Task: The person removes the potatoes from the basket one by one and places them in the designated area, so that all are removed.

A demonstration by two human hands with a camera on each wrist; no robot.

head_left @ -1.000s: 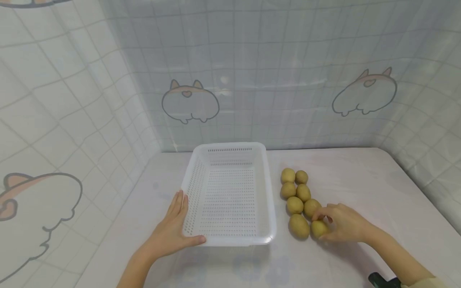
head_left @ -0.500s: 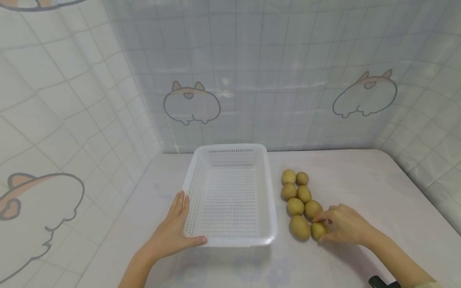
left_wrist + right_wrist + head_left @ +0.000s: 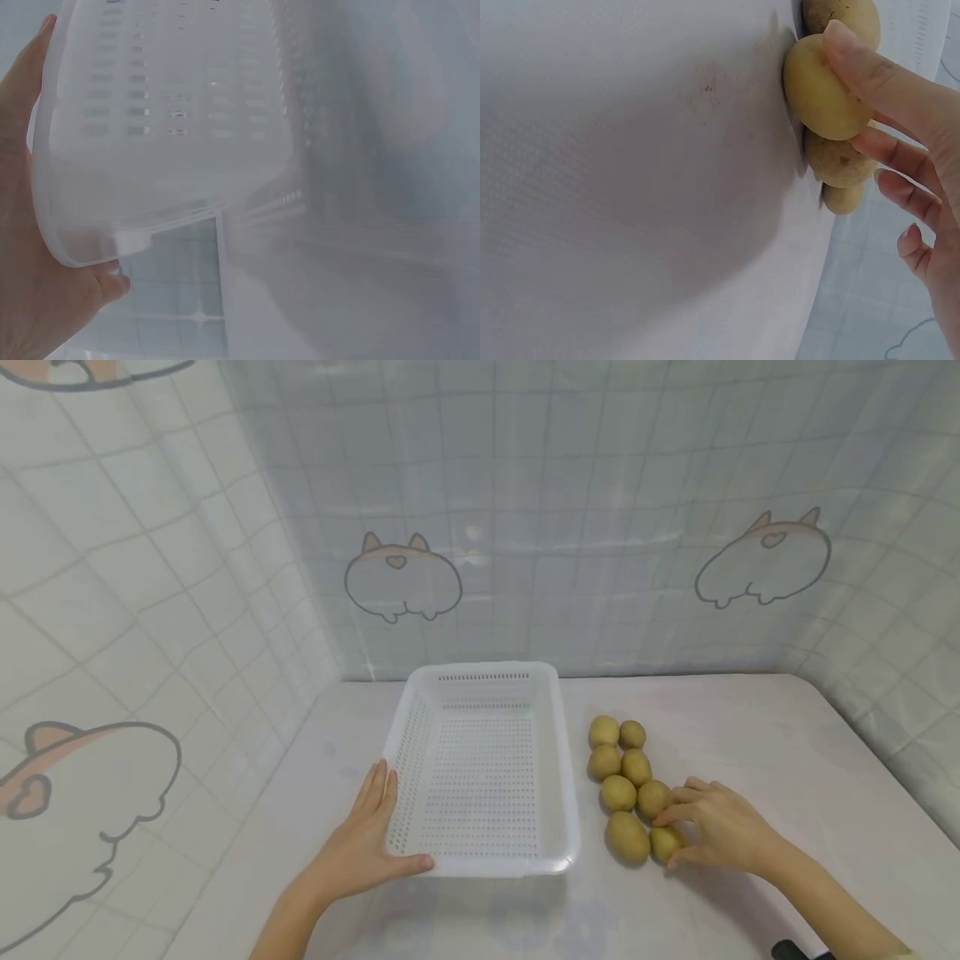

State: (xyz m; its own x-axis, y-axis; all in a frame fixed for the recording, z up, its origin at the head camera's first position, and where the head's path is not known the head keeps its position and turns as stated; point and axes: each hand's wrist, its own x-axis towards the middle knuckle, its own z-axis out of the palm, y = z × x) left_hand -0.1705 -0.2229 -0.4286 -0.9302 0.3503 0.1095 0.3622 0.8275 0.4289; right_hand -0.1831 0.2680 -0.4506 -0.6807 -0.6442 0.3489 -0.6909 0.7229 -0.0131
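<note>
A white perforated plastic basket (image 3: 480,777) stands on the table. My left hand (image 3: 360,843) rests against its near left corner, fingers straight along the left side and thumb along the front rim. The left wrist view shows that hand (image 3: 37,247) at the basket's rim (image 3: 49,195). Right of the basket, several potatoes (image 3: 618,793) lie in two rows. My right hand (image 3: 720,827) pinches the nearest potato (image 3: 665,843) of the right-hand row between thumb and fingers. In the right wrist view the thumb lies across this yellow potato (image 3: 821,94), and the other fingers are loosely bent.
A white cloth covers the table (image 3: 750,727). Grid-patterned curtain walls (image 3: 570,527) with cartoon animal prints enclose it at the back and sides. A dark object (image 3: 791,950) shows at the bottom right edge, by the right forearm.
The head view has shifted slightly. My right hand's fingers have changed position a little around the same potato. The left hand stays at the basket's corner.
</note>
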